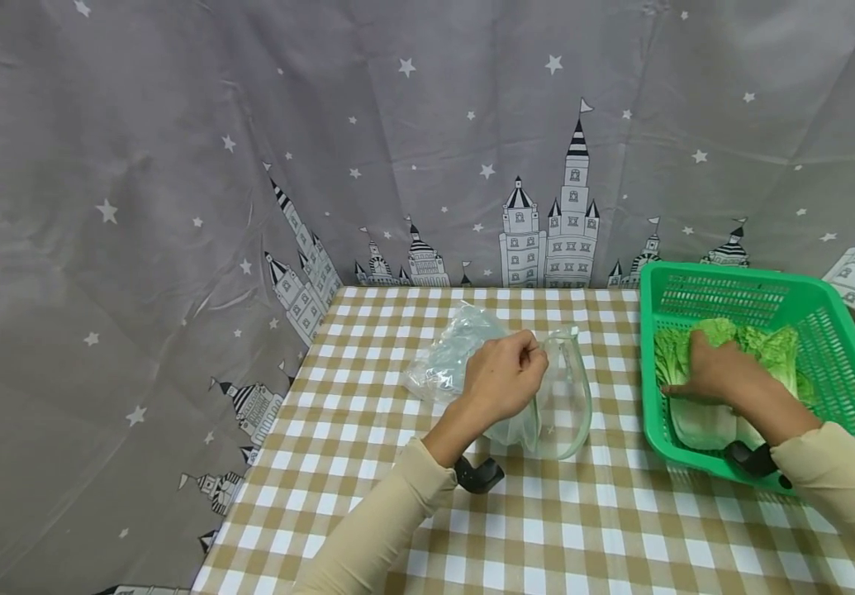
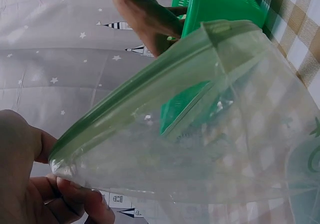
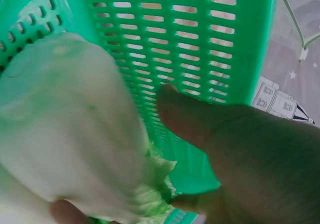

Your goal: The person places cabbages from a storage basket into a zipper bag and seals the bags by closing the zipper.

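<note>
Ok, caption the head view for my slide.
Left hand holding a clear bag, right hand over cabbage in a green basket.

Checked tablecloth (image 1: 531,521), grey backdrop (image 1: 427,140), seemingly fabric

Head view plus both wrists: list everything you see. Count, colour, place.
Basket: 1, green, right side of cloth
Cabbage: at least 1, exact count unclear, white and green, in basket
Bag: 1, clear with green rim, edge pinched by left hand
Packet: 1, clear and pale green, left of bag
Cloth: 1, brown-white check, under basket
Backdrop: grey, stars and castles, behind
Sleeves: 2, beige, forearms
Left hand: 1, at bag
Right hand: 1, at cabbage
</note>
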A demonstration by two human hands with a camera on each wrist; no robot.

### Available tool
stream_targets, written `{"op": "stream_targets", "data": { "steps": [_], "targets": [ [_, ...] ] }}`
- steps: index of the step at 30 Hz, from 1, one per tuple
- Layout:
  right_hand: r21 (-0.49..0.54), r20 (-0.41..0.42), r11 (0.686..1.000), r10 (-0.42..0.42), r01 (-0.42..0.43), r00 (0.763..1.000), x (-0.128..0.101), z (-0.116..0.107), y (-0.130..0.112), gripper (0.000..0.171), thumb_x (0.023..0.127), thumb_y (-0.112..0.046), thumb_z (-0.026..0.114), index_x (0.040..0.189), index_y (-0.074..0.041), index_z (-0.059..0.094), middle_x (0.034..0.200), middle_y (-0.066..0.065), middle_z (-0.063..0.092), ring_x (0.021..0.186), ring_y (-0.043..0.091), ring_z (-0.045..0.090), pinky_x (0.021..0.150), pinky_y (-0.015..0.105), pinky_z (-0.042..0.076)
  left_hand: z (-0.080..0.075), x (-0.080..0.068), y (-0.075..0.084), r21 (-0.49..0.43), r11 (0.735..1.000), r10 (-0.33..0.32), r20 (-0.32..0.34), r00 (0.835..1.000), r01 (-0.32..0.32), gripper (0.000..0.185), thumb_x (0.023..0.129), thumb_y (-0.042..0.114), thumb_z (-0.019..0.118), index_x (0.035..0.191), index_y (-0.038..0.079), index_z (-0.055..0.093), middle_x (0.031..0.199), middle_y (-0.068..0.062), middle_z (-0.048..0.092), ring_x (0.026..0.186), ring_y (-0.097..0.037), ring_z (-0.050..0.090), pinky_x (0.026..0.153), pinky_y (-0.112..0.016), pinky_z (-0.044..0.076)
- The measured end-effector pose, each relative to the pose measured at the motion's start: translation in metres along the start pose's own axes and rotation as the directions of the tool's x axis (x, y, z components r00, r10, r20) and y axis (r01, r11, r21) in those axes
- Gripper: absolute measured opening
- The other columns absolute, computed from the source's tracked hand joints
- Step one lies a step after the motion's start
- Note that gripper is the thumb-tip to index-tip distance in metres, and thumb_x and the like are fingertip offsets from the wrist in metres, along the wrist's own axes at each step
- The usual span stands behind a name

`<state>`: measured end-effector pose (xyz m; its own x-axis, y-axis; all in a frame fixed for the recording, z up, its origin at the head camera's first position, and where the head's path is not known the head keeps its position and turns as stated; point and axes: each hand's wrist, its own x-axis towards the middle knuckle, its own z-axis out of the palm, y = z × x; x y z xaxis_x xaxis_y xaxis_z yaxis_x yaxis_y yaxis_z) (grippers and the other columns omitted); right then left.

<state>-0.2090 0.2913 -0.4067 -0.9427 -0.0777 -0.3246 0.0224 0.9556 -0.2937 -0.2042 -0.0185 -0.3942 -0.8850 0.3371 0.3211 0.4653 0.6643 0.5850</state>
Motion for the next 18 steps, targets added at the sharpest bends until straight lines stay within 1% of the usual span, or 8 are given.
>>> {"op": "stream_targets", "data": {
  "steps": [3,5,8,10,12,14,16,18],
  "targets": [
    [0.020,0.091,1.000,0.015,-0.017,0.996,0.002,-0.001,-0.005,0.120,0.076,-0.045,0.081,0.144,0.014,0.001,0.112,0.062,0.023,0.067,0.046,0.056,0.048,0.041,0.051,0.001,0.000,-0.001,0.002,1.000,-0.001,-0.001,1.000,0.001,0.021,0.090,0.020,0.049,0.070,0.021,0.052,0.055,0.009,0.043,0.048,-0.009,0.042,0.046,-0.026,0.033],
    [0.004,0.133,1.000,0.012,-0.013,0.991,0.004,-0.002,-0.007,0.125,0.076,-0.043,0.083,0.144,0.015,-0.004,0.109,0.061,0.027,0.064,0.041,0.057,0.048,0.039,0.052,0.001,-0.001,-0.002,-0.003,1.000,-0.003,0.001,1.000,0.003,0.021,0.090,0.020,0.049,0.069,0.021,0.051,0.055,0.009,0.043,0.048,-0.009,0.041,0.045,-0.026,0.032],
    [0.010,0.165,1.000,-0.001,-0.001,0.986,0.007,-0.003,-0.008,0.121,0.076,-0.033,0.083,0.143,0.016,-0.005,0.099,0.054,0.038,0.059,0.037,0.058,0.048,0.040,0.052,0.001,-0.002,-0.003,-0.012,1.000,-0.002,0.006,1.000,0.003,0.022,0.091,0.019,0.048,0.069,0.021,0.051,0.054,0.008,0.042,0.046,-0.009,0.039,0.045,-0.025,0.030],
    [0.031,0.178,0.999,-0.010,0.004,0.984,0.011,-0.003,-0.005,0.120,0.076,-0.028,0.081,0.143,0.017,-0.008,0.096,0.050,0.042,0.060,0.036,0.058,0.047,0.041,0.052,0.001,-0.002,-0.003,-0.017,1.000,-0.002,0.008,1.000,0.003,0.022,0.091,0.019,0.048,0.069,0.021,0.051,0.054,0.008,0.042,0.046,-0.009,0.039,0.045,-0.025,0.030],
    [0.060,0.177,0.998,-0.023,0.012,0.984,0.011,-0.007,-0.002,0.116,0.077,-0.024,0.079,0.143,0.016,-0.008,0.093,0.044,0.047,0.062,0.036,0.058,0.047,0.041,0.052,0.001,-0.002,-0.004,-0.015,1.000,-0.007,0.010,1.000,0.007,0.021,0.091,0.019,0.048,0.070,0.021,0.052,0.054,0.008,0.043,0.046,-0.009,0.040,0.045,-0.026,0.031],
    [0.084,0.157,0.996,-0.038,0.025,0.987,0.008,-0.012,0.000,0.115,0.076,-0.023,0.078,0.143,0.016,-0.007,0.091,0.037,0.050,0.063,0.035,0.057,0.047,0.041,0.052,0.000,-0.001,-0.004,-0.009,1.000,-0.015,0.008,1.000,0.015,0.021,0.091,0.019,0.048,0.070,0.021,0.053,0.055,0.009,0.044,0.048,-0.009,0.042,0.046,-0.026,0.034],
    [0.106,0.120,0.994,-0.053,0.041,0.991,0.002,-0.019,0.001,0.114,0.077,-0.024,0.078,0.144,0.016,-0.005,0.091,0.036,0.052,0.064,0.034,0.058,0.047,0.041,0.052,-0.002,0.000,-0.004,-0.002,1.000,-0.026,0.007,1.000,0.026,0.021,0.091,0.020,0.048,0.071,0.022,0.055,0.056,0.009,0.046,0.049,-0.009,0.044,0.046,-0.027,0.036],
    [0.118,0.075,0.992,-0.063,0.054,0.995,-0.005,-0.026,0.002,0.116,0.077,-0.028,0.079,0.145,0.015,-0.005,0.096,0.040,0.051,0.062,0.032,0.059,0.047,0.040,0.052,-0.002,0.000,-0.004,0.004,0.999,-0.034,0.003,0.999,0.034,0.021,0.091,0.021,0.048,0.071,0.022,0.055,0.057,0.010,0.047,0.050,-0.009,0.046,0.047,-0.028,0.037]
  ]
}}
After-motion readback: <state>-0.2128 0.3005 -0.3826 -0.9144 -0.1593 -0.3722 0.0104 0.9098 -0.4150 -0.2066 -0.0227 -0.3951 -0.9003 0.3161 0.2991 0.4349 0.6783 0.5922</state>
